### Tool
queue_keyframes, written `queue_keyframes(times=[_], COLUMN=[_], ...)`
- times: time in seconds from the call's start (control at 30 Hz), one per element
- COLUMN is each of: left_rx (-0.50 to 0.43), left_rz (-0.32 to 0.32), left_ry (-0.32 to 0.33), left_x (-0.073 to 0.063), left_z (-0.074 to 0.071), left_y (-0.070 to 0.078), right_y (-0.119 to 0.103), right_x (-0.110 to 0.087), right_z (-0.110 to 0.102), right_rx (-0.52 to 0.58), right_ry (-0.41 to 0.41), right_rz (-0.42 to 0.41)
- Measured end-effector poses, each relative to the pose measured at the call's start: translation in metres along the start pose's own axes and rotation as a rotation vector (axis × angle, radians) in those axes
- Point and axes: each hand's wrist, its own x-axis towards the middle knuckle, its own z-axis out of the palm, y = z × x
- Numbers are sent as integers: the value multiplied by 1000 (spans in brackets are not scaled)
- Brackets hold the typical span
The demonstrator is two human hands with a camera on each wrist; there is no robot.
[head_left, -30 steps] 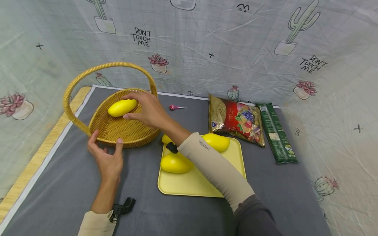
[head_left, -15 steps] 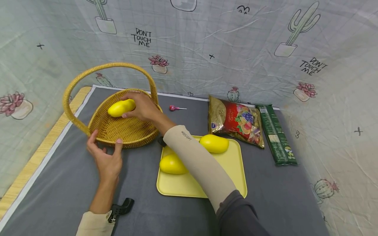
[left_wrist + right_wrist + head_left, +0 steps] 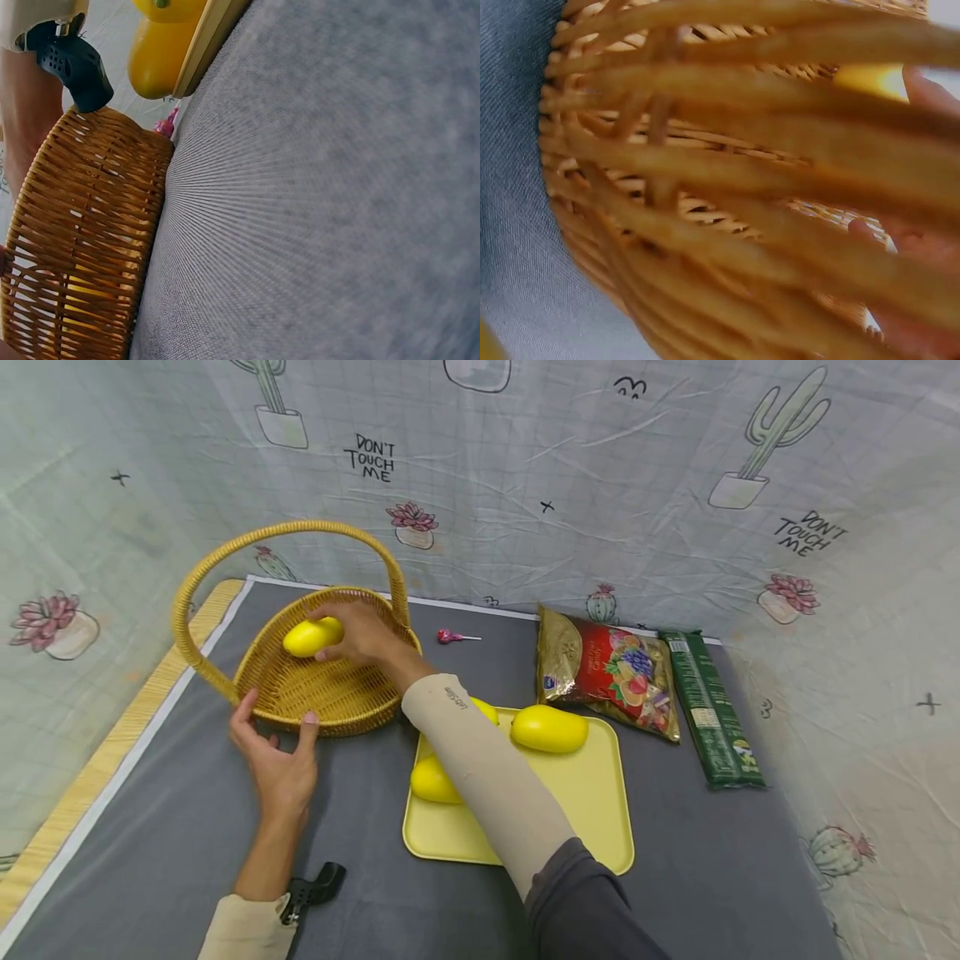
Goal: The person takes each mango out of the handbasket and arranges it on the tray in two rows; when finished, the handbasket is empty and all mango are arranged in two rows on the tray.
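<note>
A wicker basket (image 3: 330, 693) with a tall handle stands at the left. Inside lies a yellow mango (image 3: 303, 639), its right end covered by my right hand (image 3: 363, 635), which holds it between fingers above and thumb below. The right wrist view looks through the weave at the mango (image 3: 870, 79) and the thumb (image 3: 866, 232). My left hand (image 3: 281, 768) grips the basket's near rim, thumb and forefinger spread along it. From the left wrist, the basket wall (image 3: 86, 210) shows close up, resting on the grey cloth.
A yellow tray (image 3: 592, 810) with mangoes (image 3: 551, 728) lies right of the basket, partly under the right forearm. A lollipop (image 3: 446, 636) sits behind it. A fruit candy bag (image 3: 611, 672) and a green packet (image 3: 712, 710) lie at the right. A printed curtain hangs behind.
My right hand has slid slightly farther over the mango's right end, and the right forearm has swung left across the tray. The left hand stays on the basket rim. The head view has shifted a little.
</note>
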Motion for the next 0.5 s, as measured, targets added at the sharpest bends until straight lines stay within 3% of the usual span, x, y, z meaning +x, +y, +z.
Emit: queue_keyframes(times=[0.23,0.5], left_rx=[-5,0], left_rz=[0,-8], left_ry=[-1,8], left_x=[-1,1], left_z=[0,0], left_y=[0,-2], right_y=[-1,-10], right_x=[1,0], right_z=[3,7], right_rx=[-116,-229], right_ry=[7,-7], right_rz=[-45,-32])
